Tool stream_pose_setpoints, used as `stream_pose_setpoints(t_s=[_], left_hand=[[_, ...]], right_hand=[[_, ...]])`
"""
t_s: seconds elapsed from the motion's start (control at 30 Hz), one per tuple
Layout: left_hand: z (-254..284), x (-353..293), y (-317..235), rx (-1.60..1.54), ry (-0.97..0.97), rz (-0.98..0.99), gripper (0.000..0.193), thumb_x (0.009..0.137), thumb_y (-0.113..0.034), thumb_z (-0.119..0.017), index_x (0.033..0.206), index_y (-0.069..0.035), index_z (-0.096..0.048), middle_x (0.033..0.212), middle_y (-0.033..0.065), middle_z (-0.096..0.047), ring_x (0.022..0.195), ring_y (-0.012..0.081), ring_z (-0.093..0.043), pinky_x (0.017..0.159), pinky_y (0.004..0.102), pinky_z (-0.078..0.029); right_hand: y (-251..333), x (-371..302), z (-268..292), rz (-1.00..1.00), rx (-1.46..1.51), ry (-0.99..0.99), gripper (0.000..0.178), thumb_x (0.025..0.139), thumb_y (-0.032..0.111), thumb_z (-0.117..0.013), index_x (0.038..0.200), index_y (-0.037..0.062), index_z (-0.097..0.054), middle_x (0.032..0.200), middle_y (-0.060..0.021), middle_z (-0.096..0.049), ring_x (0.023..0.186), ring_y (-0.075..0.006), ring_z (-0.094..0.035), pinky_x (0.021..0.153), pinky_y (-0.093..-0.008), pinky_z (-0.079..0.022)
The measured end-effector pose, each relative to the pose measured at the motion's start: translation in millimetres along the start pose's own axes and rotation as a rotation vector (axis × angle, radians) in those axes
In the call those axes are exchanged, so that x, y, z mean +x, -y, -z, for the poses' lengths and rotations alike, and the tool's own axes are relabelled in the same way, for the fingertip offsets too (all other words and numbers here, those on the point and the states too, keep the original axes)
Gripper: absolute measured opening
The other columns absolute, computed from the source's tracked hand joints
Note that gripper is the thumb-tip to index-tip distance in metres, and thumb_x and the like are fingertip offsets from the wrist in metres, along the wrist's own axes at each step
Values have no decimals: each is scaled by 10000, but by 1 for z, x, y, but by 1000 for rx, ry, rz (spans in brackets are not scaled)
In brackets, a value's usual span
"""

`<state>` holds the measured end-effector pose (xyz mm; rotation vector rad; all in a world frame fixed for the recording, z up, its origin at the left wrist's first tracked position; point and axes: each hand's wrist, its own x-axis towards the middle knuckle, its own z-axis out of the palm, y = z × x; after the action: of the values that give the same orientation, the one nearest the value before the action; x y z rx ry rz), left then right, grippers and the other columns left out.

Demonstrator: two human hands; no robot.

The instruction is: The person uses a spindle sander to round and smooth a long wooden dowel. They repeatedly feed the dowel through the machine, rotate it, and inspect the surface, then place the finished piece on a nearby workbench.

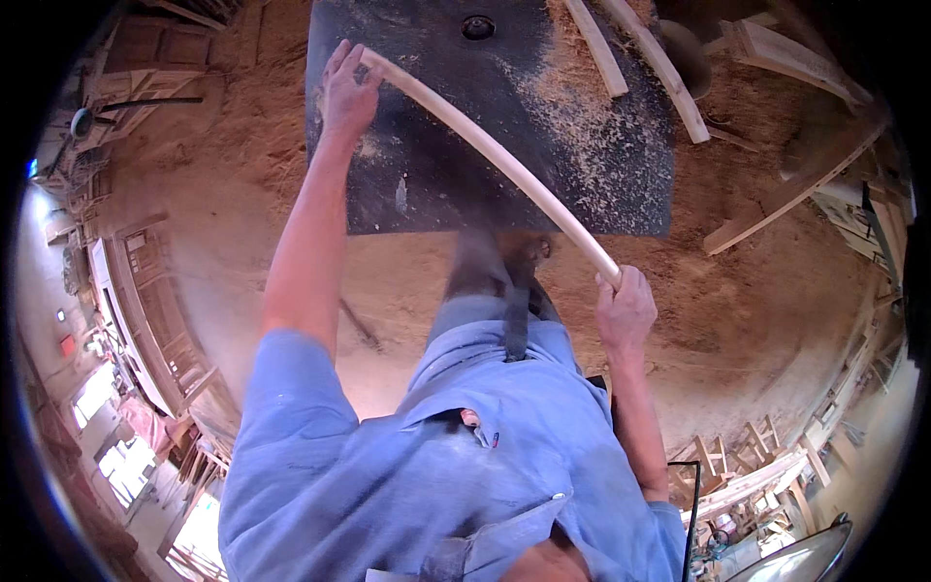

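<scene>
Head view: one long, pale wooden strip (495, 150) runs diagonally above the dark worktop (427, 175), its near part out past the worktop's front edge. Left hand (350, 95) appears to pinch the far end between fingers and thumb; right hand (627, 308) is closed round the near end. Handling, judged by eye: light for its length, fairly stiff, perhaps a little springy mid-span; dry wood, so splinters at the edges are possible, and any sawdust (611, 145) on the faces would make it slicker. Best hold probably one hand near each end, as now, to check twist and sag. Unclear: how much of the bow is real and how much lens bend. Near end hidden inside the right fist; left thumb contact partly masked; underside of strip not visible. Clearance between strip and surface cannot be judged. Round fitting (477, 27) on the worktop: function not readable. Two loose strips (597, 47) at the right cut off by the upper edge.
</scene>
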<state>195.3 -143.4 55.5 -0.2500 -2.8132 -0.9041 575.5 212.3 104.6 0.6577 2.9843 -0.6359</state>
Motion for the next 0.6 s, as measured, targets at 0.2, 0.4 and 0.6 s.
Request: stream_pose_setpoints(t_s=[0.2,0.4,0.6], left_hand=[[-56,16,12,-64,-45,99,537,1022,-259,-582,1479,20,-530,1601,199,-447,1493,370,-391,1245,418,-311],[-73,37,8,-117,-101,34,490,1028,-217,-551,1463,9,-556,1572,162,-498,1467,343,-439,1229,401,-341],[-83,58,-7,-184,-95,15,465,1014,-198,-566,1441,-14,-596,1536,158,-541,1439,335,-479,1215,395,-362]], right_hand=[[13,-9,-23,-163,112,179,306,904,253,-750,1082,52,-604,936,-199,-686,907,-433,-677,757,-545,-516],[12,-16,-33,-55,113,300,297,902,241,-750,1085,59,-604,929,-189,-676,878,-409,-682,710,-518,-520],[24,-17,-43,-24,229,171,260,888,204,-755,1050,69,-602,900,-158,-618,794,-405,-640,660,-520,-502]])
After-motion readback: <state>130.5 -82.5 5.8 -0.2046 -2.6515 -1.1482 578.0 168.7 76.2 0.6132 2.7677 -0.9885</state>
